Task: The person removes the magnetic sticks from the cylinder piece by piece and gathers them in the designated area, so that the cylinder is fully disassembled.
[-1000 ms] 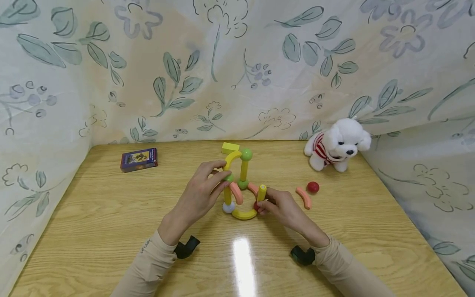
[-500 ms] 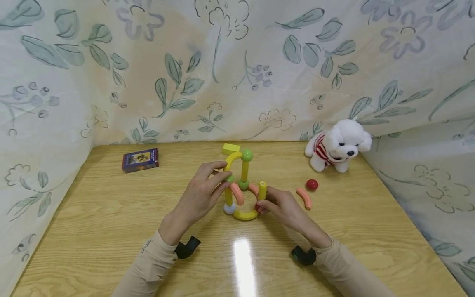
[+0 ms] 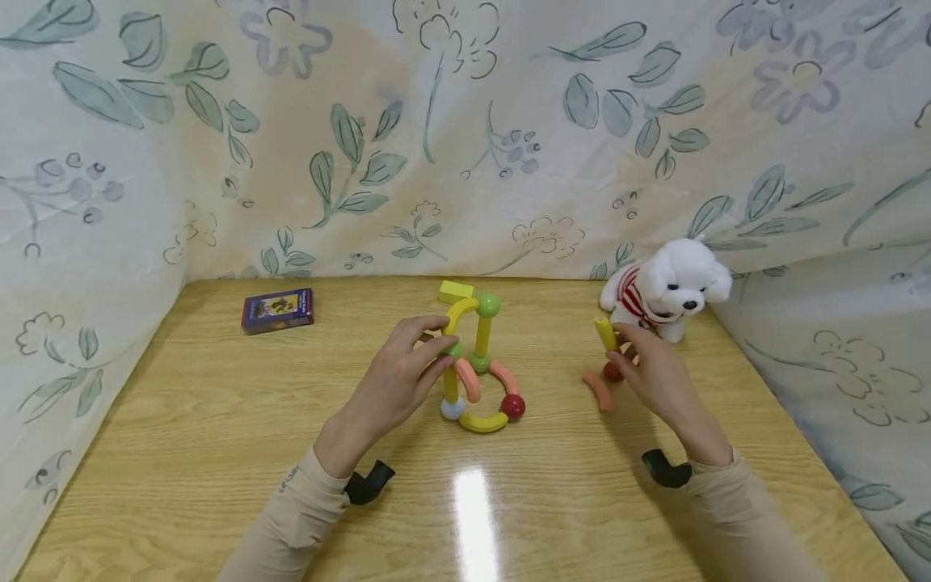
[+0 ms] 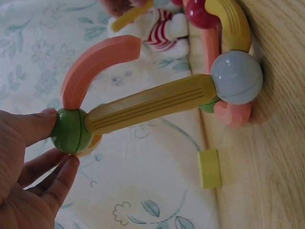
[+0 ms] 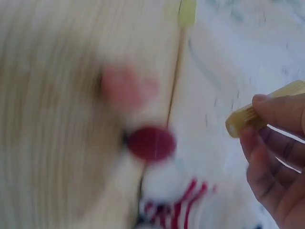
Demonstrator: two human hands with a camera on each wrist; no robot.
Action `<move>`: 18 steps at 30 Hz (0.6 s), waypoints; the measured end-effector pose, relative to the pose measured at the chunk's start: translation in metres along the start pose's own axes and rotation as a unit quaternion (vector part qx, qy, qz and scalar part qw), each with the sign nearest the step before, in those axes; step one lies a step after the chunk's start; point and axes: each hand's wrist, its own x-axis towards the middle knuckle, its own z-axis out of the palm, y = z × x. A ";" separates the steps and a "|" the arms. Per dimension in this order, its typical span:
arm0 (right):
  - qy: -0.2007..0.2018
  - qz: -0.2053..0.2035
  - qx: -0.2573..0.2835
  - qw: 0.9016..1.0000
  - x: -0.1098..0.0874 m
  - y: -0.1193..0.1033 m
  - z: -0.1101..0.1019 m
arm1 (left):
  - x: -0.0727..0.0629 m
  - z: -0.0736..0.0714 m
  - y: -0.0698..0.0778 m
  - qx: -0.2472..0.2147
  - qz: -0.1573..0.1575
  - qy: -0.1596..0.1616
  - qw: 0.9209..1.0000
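Note:
In the head view, a frame of magnetic sticks and balls stands mid-table. My left hand (image 3: pixel 396 380) pinches a green ball (image 4: pixel 71 131) at the top of an upright yellow stick (image 4: pixel 152 105), whose foot sits on a pale blue ball (image 4: pixel 237 77). A pink curved stick (image 4: pixel 93 67) juts from that green ball. A red ball (image 3: pixel 512 406) joins a yellow curved stick (image 3: pixel 483 423) and a pink one (image 3: pixel 505 377) at the base. Off to the right, my right hand (image 3: pixel 658 376) pinches a straight yellow stick (image 3: pixel 602 333), raised and apart from the frame.
A loose pink curved stick (image 3: pixel 599 392) and a dark red oval piece (image 5: pixel 151 143) lie near the right hand. Behind them sits a white plush dog (image 3: pixel 680 279). A yellow block (image 3: pixel 456 291) lies at the back; a card box (image 3: pixel 278 311) stands back left.
My right hand has lifted the straight yellow stick off the frame's red ball and carried it right, towards the plush dog. The left hand keeps its hold on the green ball.

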 end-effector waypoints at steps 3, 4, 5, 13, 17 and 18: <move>-0.010 0.024 -0.054 0.998 -0.001 0.023 -0.013 | 0.000 -0.001 0.000 0.000 0.001 0.001 1.000; -0.016 0.030 -0.074 0.997 -0.002 0.031 -0.017 | 0.000 -0.001 0.000 -0.001 0.000 0.001 1.000; -0.021 0.033 -0.089 0.995 -0.003 0.038 -0.020 | 0.001 -0.001 0.001 -0.001 0.000 0.001 1.000; -0.051 0.019 -0.220 0.974 -0.015 0.078 -0.024 | 0.001 0.001 0.000 0.001 -0.002 -0.002 1.000; -0.102 0.023 -0.222 0.969 -0.018 0.081 -0.017 | 0.001 0.001 0.000 0.002 -0.003 -0.003 1.000; -0.107 0.024 -0.218 0.970 -0.019 0.081 -0.015 | 0.001 0.000 0.001 0.001 -0.005 -0.003 1.000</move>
